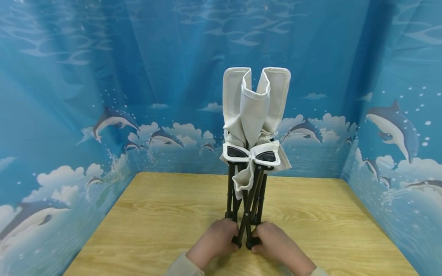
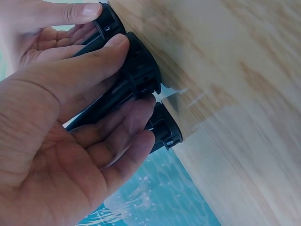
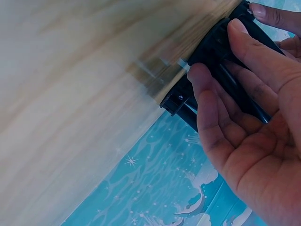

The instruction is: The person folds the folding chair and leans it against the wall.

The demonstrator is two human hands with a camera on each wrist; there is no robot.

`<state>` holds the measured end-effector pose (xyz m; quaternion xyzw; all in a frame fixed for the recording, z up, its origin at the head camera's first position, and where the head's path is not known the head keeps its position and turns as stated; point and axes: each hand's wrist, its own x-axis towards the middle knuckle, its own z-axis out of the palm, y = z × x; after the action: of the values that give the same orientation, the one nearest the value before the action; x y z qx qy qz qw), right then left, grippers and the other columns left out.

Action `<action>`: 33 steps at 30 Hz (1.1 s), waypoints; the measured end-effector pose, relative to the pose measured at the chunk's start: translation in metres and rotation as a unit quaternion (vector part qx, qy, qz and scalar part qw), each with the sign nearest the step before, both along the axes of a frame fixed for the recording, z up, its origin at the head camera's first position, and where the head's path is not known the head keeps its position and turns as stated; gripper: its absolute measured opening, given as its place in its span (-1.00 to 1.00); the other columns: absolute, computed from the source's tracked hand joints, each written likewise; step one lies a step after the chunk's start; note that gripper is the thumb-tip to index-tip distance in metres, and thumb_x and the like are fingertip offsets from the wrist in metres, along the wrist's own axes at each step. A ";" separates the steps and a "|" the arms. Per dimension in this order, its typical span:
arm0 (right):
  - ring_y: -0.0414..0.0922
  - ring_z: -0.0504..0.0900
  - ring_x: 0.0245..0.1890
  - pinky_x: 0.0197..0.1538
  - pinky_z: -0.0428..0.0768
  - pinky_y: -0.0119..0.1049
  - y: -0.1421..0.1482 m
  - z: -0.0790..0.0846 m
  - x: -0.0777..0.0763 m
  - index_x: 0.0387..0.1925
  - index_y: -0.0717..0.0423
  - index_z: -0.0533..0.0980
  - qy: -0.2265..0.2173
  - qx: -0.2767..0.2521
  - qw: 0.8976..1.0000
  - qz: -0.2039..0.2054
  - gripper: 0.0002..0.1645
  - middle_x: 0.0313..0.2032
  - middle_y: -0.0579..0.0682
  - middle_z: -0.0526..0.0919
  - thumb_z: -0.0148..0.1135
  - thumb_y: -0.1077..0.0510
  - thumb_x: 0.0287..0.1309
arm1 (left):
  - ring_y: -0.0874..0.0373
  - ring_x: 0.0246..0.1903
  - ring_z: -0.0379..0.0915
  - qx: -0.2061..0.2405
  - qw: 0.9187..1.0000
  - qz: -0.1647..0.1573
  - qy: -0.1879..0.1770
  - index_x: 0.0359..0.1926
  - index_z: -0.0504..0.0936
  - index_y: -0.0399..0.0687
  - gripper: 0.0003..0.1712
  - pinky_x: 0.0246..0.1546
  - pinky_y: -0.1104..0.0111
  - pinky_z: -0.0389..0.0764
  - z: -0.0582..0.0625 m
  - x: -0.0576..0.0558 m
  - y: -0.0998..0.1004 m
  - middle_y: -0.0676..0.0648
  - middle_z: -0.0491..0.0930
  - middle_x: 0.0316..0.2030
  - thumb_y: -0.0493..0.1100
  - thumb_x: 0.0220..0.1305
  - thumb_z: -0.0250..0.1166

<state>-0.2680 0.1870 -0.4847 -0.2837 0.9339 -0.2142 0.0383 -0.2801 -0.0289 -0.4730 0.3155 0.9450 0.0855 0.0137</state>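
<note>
A folding chair (image 1: pixel 254 115) with white fabric and black legs stands upright and nearly folded on the wooden table, its cloth bunched at the top. Both hands are low at its near legs. My left hand (image 1: pixel 221 235) grips the left near foot; in the left wrist view thumb and fingers curl around that black plastic foot (image 2: pixel 141 66). On the other side my right hand (image 1: pixel 276 241) holds the right near foot, its thumb and fingertips pinching the black foot (image 3: pixel 211 44) in the right wrist view. The far feet stand behind, untouched.
The light wooden table (image 1: pixel 165 207) extends to both sides of the chair. Blue curtains (image 1: pixel 172 96) printed with dolphins and clouds enclose the table at the back, left and right.
</note>
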 end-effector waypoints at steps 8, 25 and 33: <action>-0.42 0.50 -0.52 -0.40 0.53 -0.35 0.000 0.003 -0.001 -0.61 -0.14 0.65 -0.008 -0.004 1.000 -0.003 -0.71 -0.52 -0.31 0.69 0.67 0.16 -0.05 | 0.33 -0.48 0.37 -0.002 1.000 -0.002 0.007 -0.57 0.63 0.10 -0.65 -0.40 0.41 0.52 -0.002 -0.004 0.001 0.18 0.50 -0.54 -0.03 -0.07 0.71; -0.40 0.54 -0.49 -0.36 0.59 -0.31 -0.002 0.008 -0.003 -0.57 -0.08 0.70 -0.003 -0.001 1.000 -0.010 -0.78 -0.50 -0.27 0.72 0.67 0.16 -0.05 | 0.33 -0.51 0.32 0.017 1.000 -0.002 0.002 -0.61 0.59 0.08 -0.65 -0.44 0.44 0.47 0.001 -0.006 0.000 0.17 0.46 -0.56 -0.11 -0.06 0.67; -0.38 0.58 -0.48 -0.37 0.59 -0.30 -0.002 0.007 -0.007 -0.56 -0.06 0.72 -0.017 0.003 1.000 -0.015 -0.80 -0.49 -0.26 0.73 0.68 0.15 -0.03 | 0.34 -0.50 0.34 0.021 1.000 0.007 -0.018 -0.54 0.63 0.05 -0.68 -0.42 0.44 0.49 0.000 -0.009 0.001 0.18 0.49 -0.54 -0.11 -0.03 0.69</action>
<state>-0.2745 0.1855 -0.4779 -0.2660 0.9378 -0.2170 0.0519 -0.2893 -0.0276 -0.4733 0.3073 0.9448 0.1112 0.0238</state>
